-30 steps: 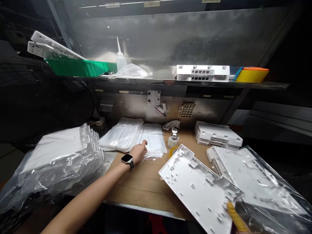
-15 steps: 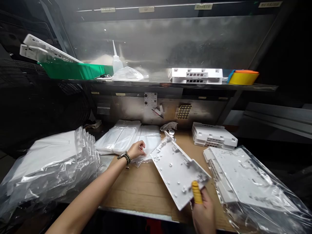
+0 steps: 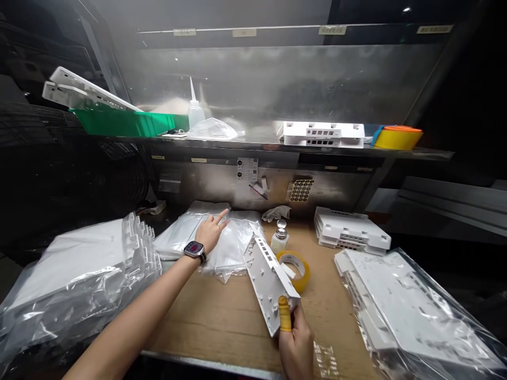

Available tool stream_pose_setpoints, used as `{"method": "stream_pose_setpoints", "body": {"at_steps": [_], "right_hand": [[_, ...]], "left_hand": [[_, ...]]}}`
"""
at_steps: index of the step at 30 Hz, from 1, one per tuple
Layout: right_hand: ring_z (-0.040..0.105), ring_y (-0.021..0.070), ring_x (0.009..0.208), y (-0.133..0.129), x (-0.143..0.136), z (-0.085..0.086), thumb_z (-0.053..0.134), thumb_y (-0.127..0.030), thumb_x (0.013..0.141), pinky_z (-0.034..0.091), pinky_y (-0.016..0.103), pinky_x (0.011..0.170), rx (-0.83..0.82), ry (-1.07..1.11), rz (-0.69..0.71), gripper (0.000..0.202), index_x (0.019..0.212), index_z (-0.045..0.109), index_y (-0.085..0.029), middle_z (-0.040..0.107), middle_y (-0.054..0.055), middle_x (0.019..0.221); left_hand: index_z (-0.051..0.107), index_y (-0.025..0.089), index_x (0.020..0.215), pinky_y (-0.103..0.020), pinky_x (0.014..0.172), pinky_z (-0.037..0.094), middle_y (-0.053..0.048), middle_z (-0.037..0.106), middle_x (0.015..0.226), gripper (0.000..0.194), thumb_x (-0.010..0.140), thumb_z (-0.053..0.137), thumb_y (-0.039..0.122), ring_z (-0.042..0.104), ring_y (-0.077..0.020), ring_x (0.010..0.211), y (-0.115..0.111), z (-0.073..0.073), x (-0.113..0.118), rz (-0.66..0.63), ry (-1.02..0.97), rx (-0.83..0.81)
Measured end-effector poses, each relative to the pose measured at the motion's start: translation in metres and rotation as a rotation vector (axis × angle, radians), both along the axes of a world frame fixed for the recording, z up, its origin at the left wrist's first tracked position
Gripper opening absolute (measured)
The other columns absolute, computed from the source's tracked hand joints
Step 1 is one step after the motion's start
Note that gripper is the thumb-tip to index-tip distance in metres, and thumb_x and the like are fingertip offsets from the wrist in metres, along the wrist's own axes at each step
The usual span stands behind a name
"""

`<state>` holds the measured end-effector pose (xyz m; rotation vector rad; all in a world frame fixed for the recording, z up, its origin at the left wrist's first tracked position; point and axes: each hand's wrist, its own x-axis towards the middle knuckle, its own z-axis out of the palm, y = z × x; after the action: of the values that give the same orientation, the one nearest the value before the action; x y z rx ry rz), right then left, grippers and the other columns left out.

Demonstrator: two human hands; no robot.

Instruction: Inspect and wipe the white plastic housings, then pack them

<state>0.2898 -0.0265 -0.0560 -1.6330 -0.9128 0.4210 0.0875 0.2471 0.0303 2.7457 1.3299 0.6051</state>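
Note:
My right hand (image 3: 297, 338), with a yellow finger cot on its thumb, grips a white plastic housing (image 3: 263, 279) by its near end. The housing is tilted up on its side, its studded inner face turned left and a row of rectangular ports along its upper edge. Over the clear plastic bags (image 3: 229, 248) at the back of the bench, my left hand (image 3: 212, 229) is open with fingers stretched out. Whether it touches the bags I cannot tell. A watch (image 3: 194, 249) is on that wrist.
Bagged white housings are stacked at left (image 3: 79, 264) and right (image 3: 420, 301). Behind the held housing are a tape roll (image 3: 303, 272) and a pump bottle (image 3: 280, 240). More housings (image 3: 350, 229) lie at back right. A metal shelf (image 3: 261, 145) crosses above, carrying a green bin (image 3: 127, 122).
My right hand has moved left and turned the housing more onto its edge, uncovering the tape roll and bottle. My left hand has opened from curled fingers and moved slightly left over the bags.

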Motion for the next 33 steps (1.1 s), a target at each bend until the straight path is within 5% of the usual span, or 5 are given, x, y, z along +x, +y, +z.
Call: {"method": "stream_pose_setpoints", "body": {"at_steps": [5, 10, 15, 28, 33], "right_hand": [[0.073, 0.03, 0.066, -0.004, -0.026, -0.029, 0.053, -0.069, 0.092, 0.055, 0.035, 0.064, 0.163, 0.022, -0.277, 0.062, 0.1, 0.074, -0.011, 0.077, 0.015, 0.076], [0.074, 0.0308, 0.072, 0.006, -0.04, -0.054, 0.042, -0.06, 0.099, 0.058, 0.038, 0.071, 0.232, -0.174, -0.136, 0.059, 0.115, 0.074, -0.012, 0.077, 0.017, 0.083], [0.077, 0.0328, 0.082, 0.015, -0.041, -0.061, 0.038, -0.059, 0.101, 0.059, 0.038, 0.074, 0.245, -0.156, -0.117, 0.061, 0.121, 0.073, -0.013, 0.079, 0.019, 0.093], [0.076, 0.0292, 0.089, 0.032, 0.023, -0.018, 0.065, -0.079, 0.069, 0.061, 0.035, 0.074, 0.141, 0.602, -0.17, 0.093, 0.128, 0.064, -0.008, 0.081, 0.013, 0.098], [0.074, 0.0323, 0.097, 0.017, 0.002, 0.004, 0.071, -0.074, 0.07, 0.059, 0.036, 0.076, 0.144, 0.482, -0.163, 0.083, 0.124, 0.068, -0.011, 0.079, 0.015, 0.108]], "left_hand": [[0.055, 0.028, 0.141, -0.042, 0.084, 0.062, -0.012, 0.047, 0.156, 0.052, 0.092, 0.068, 0.018, 0.067, -0.0245, 0.108, -0.001, 0.002, 0.021, -0.212, 0.002, -0.15], [0.054, 0.02, 0.14, -0.033, 0.069, 0.063, -0.011, 0.067, 0.125, 0.049, 0.094, 0.069, 0.025, 0.07, -0.0183, 0.086, -0.006, 0.007, 0.041, -0.314, -0.137, -0.218], [0.055, 0.023, 0.142, -0.039, 0.081, 0.061, -0.014, 0.056, 0.149, 0.044, 0.098, 0.055, 0.016, 0.069, -0.0232, 0.105, -0.022, 0.017, 0.048, -0.183, -0.223, -0.05], [0.015, 0.031, 0.163, -0.037, 0.065, 0.061, -0.012, 0.019, 0.171, 0.11, 0.066, 0.053, -0.007, 0.076, -0.0261, 0.084, -0.103, 0.001, 0.063, -0.283, 0.179, -0.081], [-0.022, 0.026, 0.159, -0.029, 0.094, 0.059, -0.012, 0.0, 0.173, 0.126, 0.065, 0.06, 0.006, 0.059, -0.0277, 0.134, -0.148, 0.011, 0.08, -0.486, 0.036, -0.198]]}}
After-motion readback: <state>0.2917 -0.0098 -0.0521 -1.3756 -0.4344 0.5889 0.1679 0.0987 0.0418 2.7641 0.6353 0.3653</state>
